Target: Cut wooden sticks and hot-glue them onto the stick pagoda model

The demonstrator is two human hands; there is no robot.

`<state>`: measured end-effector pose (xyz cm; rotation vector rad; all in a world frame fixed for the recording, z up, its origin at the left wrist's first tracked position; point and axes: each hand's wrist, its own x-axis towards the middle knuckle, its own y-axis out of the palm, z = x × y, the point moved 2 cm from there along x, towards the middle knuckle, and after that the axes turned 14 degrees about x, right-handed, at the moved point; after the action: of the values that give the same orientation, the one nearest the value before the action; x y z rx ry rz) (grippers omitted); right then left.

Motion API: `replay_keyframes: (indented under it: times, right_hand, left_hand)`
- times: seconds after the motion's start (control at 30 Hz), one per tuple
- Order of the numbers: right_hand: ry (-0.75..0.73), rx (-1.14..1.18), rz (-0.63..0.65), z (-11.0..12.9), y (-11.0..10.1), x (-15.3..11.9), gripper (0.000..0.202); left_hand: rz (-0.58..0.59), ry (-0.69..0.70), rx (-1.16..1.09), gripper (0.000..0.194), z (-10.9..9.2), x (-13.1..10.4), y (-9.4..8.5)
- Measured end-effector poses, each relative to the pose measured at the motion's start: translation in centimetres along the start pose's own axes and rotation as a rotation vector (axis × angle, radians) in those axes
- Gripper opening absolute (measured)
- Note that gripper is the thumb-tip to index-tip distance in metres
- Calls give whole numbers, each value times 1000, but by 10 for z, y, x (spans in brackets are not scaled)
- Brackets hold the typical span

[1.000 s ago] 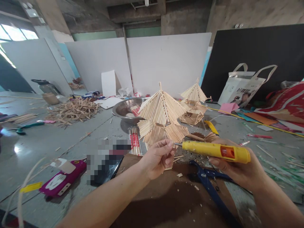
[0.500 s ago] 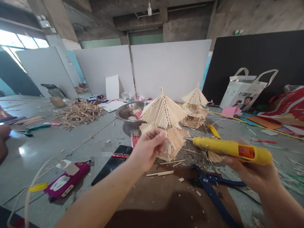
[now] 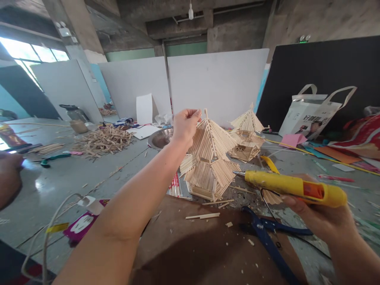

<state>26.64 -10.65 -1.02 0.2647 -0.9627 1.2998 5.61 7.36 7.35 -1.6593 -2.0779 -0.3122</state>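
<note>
My left hand (image 3: 186, 124) is raised beside the peak of a two-tiered model pavilion (image 3: 212, 158) built of thin wooden sticks. Its thumb and fingers are pinched together; anything between them is too small to name. On the right, my right hand (image 3: 323, 213) is wrapped round a yellow glue gun (image 3: 273, 184), whose metal tip points left at the pavilion's lower roof, with a small gap seen between them or one behind the other. A second stick pavilion (image 3: 247, 134) stands behind to the right.
Blue pliers (image 3: 267, 241) and short sticks lie on a brown board (image 3: 190, 241). A metal bowl (image 3: 156, 139), a stick pile (image 3: 105, 140) and a purple device (image 3: 78, 227) are left. Another person's hand (image 3: 10, 178) shows at far left. A white bag (image 3: 314, 114) stands right.
My left hand has risen from the pavilion's lower roof to beside its peak, uncovering the lower tier. My right hand still holds the glue gun. The view has shifted slightly.
</note>
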Motion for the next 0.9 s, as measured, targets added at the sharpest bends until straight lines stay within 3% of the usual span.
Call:
replay_keyframes:
  times: [0.37,0.9]
  right_hand:
    - [-31,21,15,2,0,1,6]
    - [-46,26,39,1,-1,1,5]
  left_hand:
    - [-4,74,38,11,8,13,16]
    - [-11,100,34,10,10,19,20]
